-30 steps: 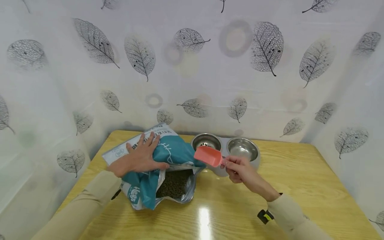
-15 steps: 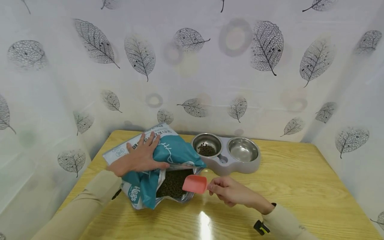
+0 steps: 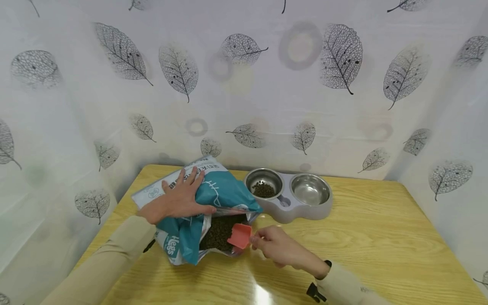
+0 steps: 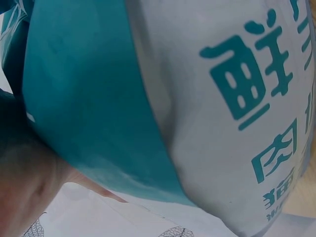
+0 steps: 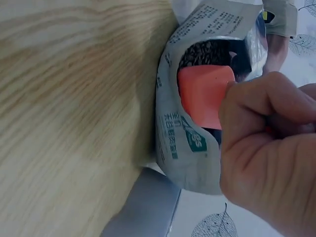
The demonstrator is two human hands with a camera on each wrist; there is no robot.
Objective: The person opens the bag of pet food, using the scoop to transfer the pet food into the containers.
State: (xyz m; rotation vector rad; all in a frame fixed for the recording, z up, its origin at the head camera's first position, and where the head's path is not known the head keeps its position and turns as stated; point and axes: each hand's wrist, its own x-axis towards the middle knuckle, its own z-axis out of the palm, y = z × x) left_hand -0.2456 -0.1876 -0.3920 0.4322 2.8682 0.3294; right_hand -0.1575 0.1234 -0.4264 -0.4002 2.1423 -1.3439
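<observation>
A teal and white pet food bag (image 3: 228, 188) lies on its side, its mouth facing right and toward me. Brown kibble (image 3: 217, 233) shows inside. My left hand (image 3: 179, 199) rests on top of the bag with fingers spread. In my right hand (image 3: 280, 248) is the handle of a pink scoop (image 3: 241, 236), pinched between thumb and curled fingers. The scoop's front edge is within the bag's mouth, at the kibble; the right wrist view shows the scoop (image 5: 205, 94) in the opening. The left wrist view shows mostly the bag's side (image 4: 98, 98).
Behind and right of the bag stands a grey double bowl stand (image 3: 287, 212). Its left steel bowl (image 3: 253, 176) holds some kibble; the right steel bowl (image 3: 310, 190) shows bare metal. The wooden table (image 3: 381, 237) meets a leaf-patterned curtain (image 3: 267, 93) at the back.
My right hand has brought the scoop from over the left bowl down and leftward into the bag's mouth. The left hand has stayed on the bag.
</observation>
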